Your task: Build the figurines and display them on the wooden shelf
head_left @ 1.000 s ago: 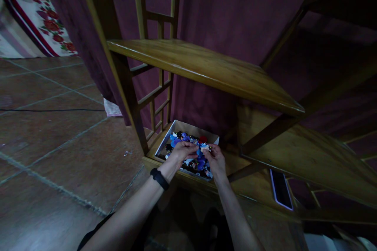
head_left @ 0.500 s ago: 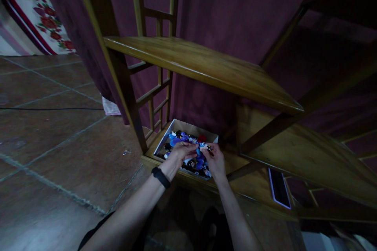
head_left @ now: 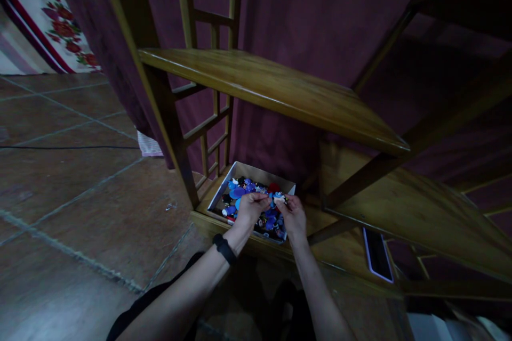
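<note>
Over a shallow white-edged box (head_left: pixel 219 190) full of small blue, purple, black and red figures (head_left: pixel 237 192), both hands meet. My right hand (head_left: pixel 295 217) pinches a small blue-and-white figurine (head_left: pixel 279 199) between thumb and fingers. Close on its left side, my left hand (head_left: pixel 251 209) has thumb and fingertips pressed together at the figurine's blue edge. Whether those fingertips grip part of it or something tiny, I cannot make out. A black band (head_left: pixel 224 249) circles my left wrist. The hands hide the middle of the box.
The box stands on the low board of a wooden shelf unit, under a higher shelf (head_left: pixel 272 88). A phone (head_left: pixel 377 254) lies on the board to the right. Wooden posts and a lattice (head_left: pixel 208 133) flank the left, before a purple curtain (head_left: pixel 296 16).
My left hand has drawn its fingers into a pinch and its wrist has shifted slightly right, uncovering more figures on the left. The right hand keeps the figurine in nearly the same spot.
</note>
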Motion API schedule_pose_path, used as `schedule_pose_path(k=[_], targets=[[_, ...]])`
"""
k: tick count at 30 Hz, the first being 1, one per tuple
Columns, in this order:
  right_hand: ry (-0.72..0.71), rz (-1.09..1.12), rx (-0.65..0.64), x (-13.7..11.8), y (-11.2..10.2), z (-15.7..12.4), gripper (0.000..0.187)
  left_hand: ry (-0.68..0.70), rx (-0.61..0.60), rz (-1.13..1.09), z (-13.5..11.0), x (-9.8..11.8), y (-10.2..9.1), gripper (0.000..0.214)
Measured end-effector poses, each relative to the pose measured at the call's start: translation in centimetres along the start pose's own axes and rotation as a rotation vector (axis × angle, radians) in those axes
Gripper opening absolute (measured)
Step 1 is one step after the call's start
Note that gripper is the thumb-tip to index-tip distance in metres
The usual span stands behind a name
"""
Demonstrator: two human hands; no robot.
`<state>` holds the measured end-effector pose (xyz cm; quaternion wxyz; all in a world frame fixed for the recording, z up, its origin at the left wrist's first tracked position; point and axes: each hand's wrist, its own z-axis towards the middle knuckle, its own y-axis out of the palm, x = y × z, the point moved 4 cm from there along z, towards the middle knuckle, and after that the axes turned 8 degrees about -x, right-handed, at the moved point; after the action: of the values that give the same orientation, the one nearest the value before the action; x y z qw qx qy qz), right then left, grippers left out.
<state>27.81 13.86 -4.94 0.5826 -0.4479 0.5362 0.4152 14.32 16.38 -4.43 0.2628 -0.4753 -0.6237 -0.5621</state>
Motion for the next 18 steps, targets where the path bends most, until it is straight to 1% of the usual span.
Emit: schedule_pose_path(k=[2,4,11,14,18], targets=[[0.005,0.016,0.007,0.1,-0.1,0.0,0.034,0.024,0.010,0.029,-0.1,0.0,0.1,0.021],[-0.009,0.032,-0.009,-0.1,-0.1,0.0,0.034,0.004,-0.001,0.021,-0.2,0.2,0.1,0.021],[-0.053,0.008,-0.153,-1.6,0.1,-0.5,0.028,-0.232,-0.103,-0.087,-0.2,1.3,-1.0,0.017],[-0.071,-0.007,-0.195,-2.1,0.2,-0.6,0.026,-0.296,-0.155,-0.083,0.1,1.3,-1.4,0.012],[-0.082,-0.013,-0.219,-2.1,0.2,-0.8,0.027,-0.345,-0.206,-0.074,0.5,1.0,-1.7,0.011]])
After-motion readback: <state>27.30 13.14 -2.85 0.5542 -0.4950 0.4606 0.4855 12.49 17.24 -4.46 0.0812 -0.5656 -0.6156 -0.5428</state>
